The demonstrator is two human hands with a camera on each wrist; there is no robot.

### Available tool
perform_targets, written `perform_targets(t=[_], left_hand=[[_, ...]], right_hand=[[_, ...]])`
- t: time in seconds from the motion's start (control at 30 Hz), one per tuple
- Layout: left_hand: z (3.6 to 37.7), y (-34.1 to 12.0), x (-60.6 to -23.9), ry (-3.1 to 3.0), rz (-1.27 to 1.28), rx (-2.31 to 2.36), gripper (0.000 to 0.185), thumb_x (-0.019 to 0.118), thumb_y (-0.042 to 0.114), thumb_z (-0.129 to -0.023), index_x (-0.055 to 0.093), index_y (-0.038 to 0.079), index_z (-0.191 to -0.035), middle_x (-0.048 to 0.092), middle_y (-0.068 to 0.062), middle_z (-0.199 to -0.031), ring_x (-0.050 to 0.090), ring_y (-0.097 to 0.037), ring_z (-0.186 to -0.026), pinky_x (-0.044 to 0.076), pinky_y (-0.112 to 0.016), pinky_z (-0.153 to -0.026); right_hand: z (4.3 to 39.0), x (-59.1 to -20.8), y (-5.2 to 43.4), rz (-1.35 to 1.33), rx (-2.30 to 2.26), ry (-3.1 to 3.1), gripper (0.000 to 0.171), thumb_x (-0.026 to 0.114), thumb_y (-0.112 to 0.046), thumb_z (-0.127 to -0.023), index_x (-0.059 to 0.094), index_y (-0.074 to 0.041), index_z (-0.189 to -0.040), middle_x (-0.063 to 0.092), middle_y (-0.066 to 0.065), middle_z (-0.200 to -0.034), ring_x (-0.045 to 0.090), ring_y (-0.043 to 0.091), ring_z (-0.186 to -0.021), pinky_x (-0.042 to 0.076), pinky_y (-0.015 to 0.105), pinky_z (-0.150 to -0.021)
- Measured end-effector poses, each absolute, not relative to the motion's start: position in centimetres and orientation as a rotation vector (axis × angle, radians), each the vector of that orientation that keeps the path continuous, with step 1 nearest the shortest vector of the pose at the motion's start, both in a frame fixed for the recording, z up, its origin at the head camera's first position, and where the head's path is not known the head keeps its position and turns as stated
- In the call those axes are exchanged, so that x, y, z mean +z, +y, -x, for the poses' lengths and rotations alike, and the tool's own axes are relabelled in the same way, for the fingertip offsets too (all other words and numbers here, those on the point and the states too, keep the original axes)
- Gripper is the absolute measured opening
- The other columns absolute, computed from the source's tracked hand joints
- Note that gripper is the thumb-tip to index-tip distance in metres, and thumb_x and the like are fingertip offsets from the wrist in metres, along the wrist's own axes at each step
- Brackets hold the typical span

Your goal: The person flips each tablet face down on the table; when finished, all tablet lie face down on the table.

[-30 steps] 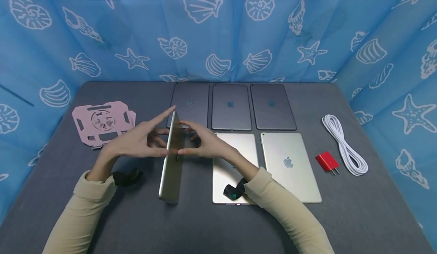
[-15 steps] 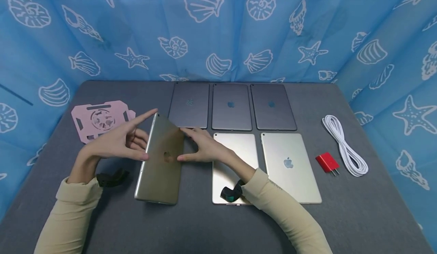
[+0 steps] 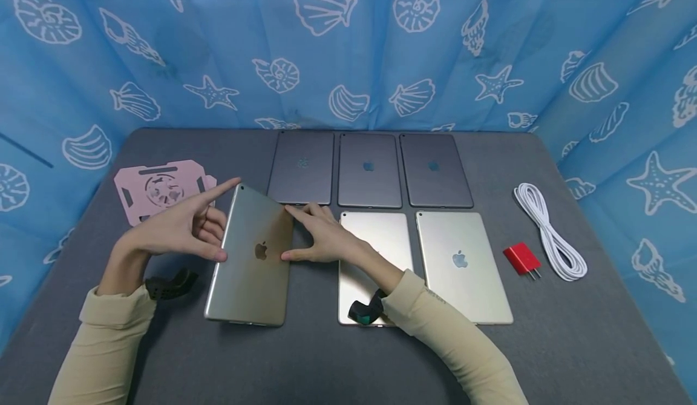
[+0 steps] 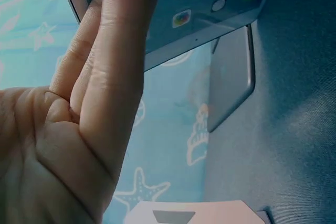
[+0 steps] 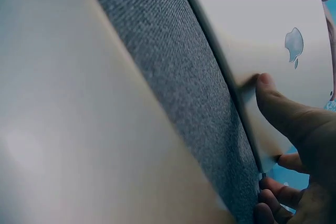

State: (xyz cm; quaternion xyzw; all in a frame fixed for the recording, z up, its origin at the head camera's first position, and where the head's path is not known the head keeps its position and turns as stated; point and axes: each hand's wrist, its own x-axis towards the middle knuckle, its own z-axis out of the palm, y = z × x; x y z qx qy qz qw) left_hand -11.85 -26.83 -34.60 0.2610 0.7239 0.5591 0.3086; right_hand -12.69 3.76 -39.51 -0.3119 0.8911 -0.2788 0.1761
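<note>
A gold-backed tablet (image 3: 247, 290) stands tilted, its back and apple logo facing up and right. My left hand (image 3: 171, 226) holds its left edge, thumb on the rim and index finger stretched to the top corner. At the opposite edge my right hand (image 3: 329, 235) pinches it, thumb against the back. In the left wrist view, the tablet's screen (image 4: 199, 3) is lit with app icons beside my fingers (image 4: 123, 40). The right wrist view shows my thumb (image 5: 278, 103) below the logo. Part of the other fingers is hidden behind the tablet.
Three dark tablets (image 3: 370, 175) lie in a back row. Two light tablets, one silvery-gold (image 3: 463, 290) and one (image 3: 376, 226) under my right forearm, lie in front. A pink stand (image 3: 158, 193) is left; a red charger (image 3: 521, 258) and coiled white cable (image 3: 555, 241) are right.
The tablet has turned from nearly edge-on to a slant, showing more of its back. My left hand has moved left with its edge; the right hand has shifted only slightly.
</note>
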Motion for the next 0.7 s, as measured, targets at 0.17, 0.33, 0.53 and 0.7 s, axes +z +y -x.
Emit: perform_targets(t=[0.17,0.33,0.53,0.7], left_hand=[[11.8,-27.0,-34.7,1.929,-0.659,1.443,0.121,0.075,-0.009,-0.084,-0.013,0.016,-0.164,0.048,0.000,-0.073,0.049,-0.009,-0.063,0.051,-0.032,-0.062],[11.9,-26.9,-34.9,1.907,-0.645,1.422,0.124,0.077,-0.007,-0.084,-0.016,0.013,-0.163,0.051,0.000,-0.075,0.053,-0.009,-0.065,0.052,-0.032,-0.064],[12.3,-26.8,-35.7,1.887,-0.633,1.408,0.125,0.079,-0.003,-0.084,-0.016,0.012,-0.163,0.071,-0.003,-0.084,0.067,-0.009,-0.069,0.061,-0.033,-0.074],[12.6,-26.5,-36.4,1.921,-0.609,1.368,0.125,0.082,-0.001,-0.082,-0.013,0.010,-0.162,0.074,-0.004,-0.086,0.070,-0.011,-0.068,0.062,-0.035,-0.072]], right_hand=[[12.6,-39.7,3.9,0.885,-0.771,2.533,0.095,0.077,-0.051,-0.088,0.027,-0.019,-0.163,0.043,0.015,-0.150,0.041,0.032,-0.130,0.045,0.051,-0.101],[12.6,-39.5,4.1,0.875,-0.753,2.524,0.097,0.077,-0.051,-0.088,0.026,-0.019,-0.164,0.040,0.017,-0.154,0.039,0.035,-0.134,0.044,0.054,-0.105],[12.8,-38.9,4.7,0.833,-0.721,2.512,0.097,0.077,-0.051,-0.088,0.026,-0.019,-0.164,0.036,0.016,-0.159,0.036,0.036,-0.140,0.041,0.055,-0.112],[12.9,-38.4,5.3,0.800,-0.733,2.507,0.097,0.079,-0.049,-0.087,0.028,-0.017,-0.163,0.033,0.018,-0.162,0.035,0.039,-0.143,0.034,0.060,-0.117]])
